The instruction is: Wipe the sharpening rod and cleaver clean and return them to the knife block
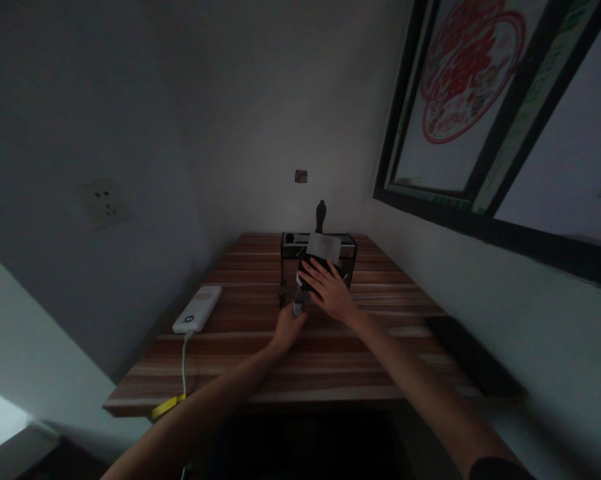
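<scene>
A black-framed holder [319, 245] with slots along its top stands on the wood-grain table. From it a dark handle [321, 215] sticks up, shaped like a knife handle. In front of the holder is a dark piece with a pale grey rectangular plate [324, 247] at its upper end. My right hand [328, 290] lies across this dark piece, fingers stretched and spread. Lower and to the left, my left hand [289, 325] is closed around a small greyish end [298, 309]; its kind is too dim to tell. Whether that end belongs to the dark piece is hidden.
On the table [250, 360], a white power bank [198, 309] lies at the left, its white cable [184, 363] running to the front edge by a yellow tab [168, 406]. A flat black object [473, 353] lies at the right. Walls close in behind and beside; a picture frame [473, 193] hangs right.
</scene>
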A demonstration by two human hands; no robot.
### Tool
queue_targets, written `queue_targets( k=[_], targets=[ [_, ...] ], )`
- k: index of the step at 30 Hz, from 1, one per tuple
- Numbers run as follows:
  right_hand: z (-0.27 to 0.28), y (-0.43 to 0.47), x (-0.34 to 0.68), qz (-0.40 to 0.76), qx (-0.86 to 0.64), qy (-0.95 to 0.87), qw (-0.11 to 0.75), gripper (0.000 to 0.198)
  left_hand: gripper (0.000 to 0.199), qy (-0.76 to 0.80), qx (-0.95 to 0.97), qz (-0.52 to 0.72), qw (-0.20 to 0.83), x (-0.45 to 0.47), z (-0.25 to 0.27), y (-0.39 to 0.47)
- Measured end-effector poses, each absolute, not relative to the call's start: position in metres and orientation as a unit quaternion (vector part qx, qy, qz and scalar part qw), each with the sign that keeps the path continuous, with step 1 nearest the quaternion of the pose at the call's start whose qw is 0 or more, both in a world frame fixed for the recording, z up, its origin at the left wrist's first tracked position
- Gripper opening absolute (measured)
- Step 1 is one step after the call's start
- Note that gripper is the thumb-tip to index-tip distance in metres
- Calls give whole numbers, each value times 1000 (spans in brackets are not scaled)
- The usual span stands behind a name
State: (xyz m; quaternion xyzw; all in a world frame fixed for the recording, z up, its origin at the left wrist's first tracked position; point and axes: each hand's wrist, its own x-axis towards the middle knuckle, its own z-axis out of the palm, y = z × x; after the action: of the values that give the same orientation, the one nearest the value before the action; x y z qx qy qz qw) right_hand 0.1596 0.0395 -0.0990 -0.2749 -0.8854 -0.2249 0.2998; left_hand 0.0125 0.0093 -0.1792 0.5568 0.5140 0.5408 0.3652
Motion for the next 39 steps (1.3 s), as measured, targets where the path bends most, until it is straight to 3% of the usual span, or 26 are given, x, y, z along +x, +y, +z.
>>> queue_targets(
  k=[6,11,27,39],
  targets=[
    [-130,21,154,-211,-248,-899,293,50,4,496,558,550,375,11,-181,10],
    [-147,10,151,-186,-244,-904,297,50,19,469,565,563,380,10,-183,12],
    [-142,10,153,-173,-239,-910,291,49,24,459,571,566,378,9,-179,9],
    [-116,28,156,-191,-269,-892,310,48,4,511,561,542,360,11,-176,10]
  ],
)
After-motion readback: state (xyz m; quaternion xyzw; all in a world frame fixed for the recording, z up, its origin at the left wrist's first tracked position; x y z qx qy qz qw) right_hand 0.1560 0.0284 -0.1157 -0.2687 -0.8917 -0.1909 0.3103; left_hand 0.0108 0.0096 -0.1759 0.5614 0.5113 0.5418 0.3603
